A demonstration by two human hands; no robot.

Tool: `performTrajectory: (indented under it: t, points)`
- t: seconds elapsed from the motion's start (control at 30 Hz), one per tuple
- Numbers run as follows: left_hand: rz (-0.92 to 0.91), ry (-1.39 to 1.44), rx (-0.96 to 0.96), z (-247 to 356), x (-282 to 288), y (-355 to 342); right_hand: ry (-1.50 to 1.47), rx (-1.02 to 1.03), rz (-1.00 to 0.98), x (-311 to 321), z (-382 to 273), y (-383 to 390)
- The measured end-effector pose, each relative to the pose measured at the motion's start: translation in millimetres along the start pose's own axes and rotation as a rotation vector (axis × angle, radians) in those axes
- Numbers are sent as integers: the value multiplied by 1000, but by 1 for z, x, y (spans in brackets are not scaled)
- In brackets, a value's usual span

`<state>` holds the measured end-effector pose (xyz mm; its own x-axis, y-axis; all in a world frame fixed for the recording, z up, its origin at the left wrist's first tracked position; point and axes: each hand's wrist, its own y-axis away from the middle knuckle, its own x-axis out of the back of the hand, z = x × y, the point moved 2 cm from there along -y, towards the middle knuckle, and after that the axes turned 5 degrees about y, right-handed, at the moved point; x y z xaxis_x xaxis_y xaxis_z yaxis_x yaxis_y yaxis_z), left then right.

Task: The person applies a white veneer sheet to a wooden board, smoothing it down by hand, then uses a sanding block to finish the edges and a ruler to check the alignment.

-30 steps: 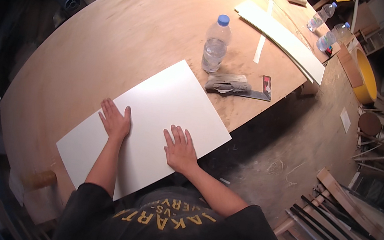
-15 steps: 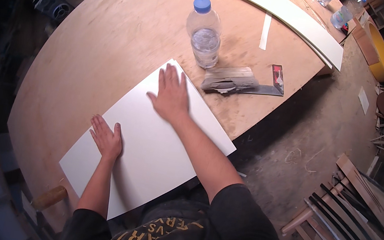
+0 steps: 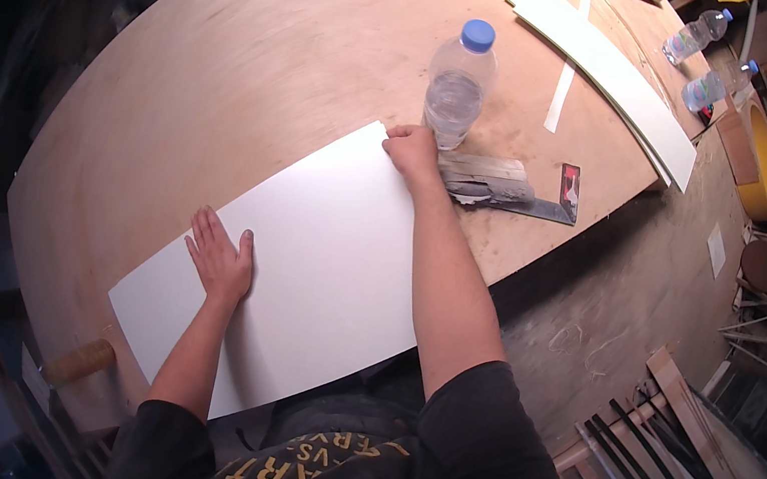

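Observation:
A large white sheet lies at a slant over the near edge of the wooden table, just in front of me. My left hand rests flat on its left part, fingers stretched and thumb apart. At the far right corner, my right hand has its fingers curled and pinches the sheet's edge; the fingertips are partly hidden. Close behind that hand stands a clear plastic bottle with a blue cap, part full of liquid. Right of the hand, a rough block wrapped in greyish material lies against a metal try square.
White strips lie stacked at the table's far right, across a narrow strip. Two more bottles stand beyond. A roll of brown tape is at the near left. Wood and dark strips lean at the lower right.
My right hand has gone from lying flat on the sheet to pinching its far right corner edge. The left hand stays flat on the sheet. The view has shifted slightly.

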<state>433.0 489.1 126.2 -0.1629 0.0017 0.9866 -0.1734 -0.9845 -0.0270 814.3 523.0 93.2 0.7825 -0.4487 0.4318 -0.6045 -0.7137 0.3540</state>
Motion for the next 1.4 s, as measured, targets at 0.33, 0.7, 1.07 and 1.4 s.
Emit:
performTrajectory:
  t: [0.33,0.7,1.07,1.4]
  points:
    - [16,6,12,2,2,0,-283,-64,-117,-9,18,-6]
    - [22,41,9,7,4,-1,-133,120,-82,8,21,1]
    - [41,41,14,6,5,0,-24,74,-113,14,3,19]
    - [34,28,33,5,7,1,22,-14,-59,5,7,7]
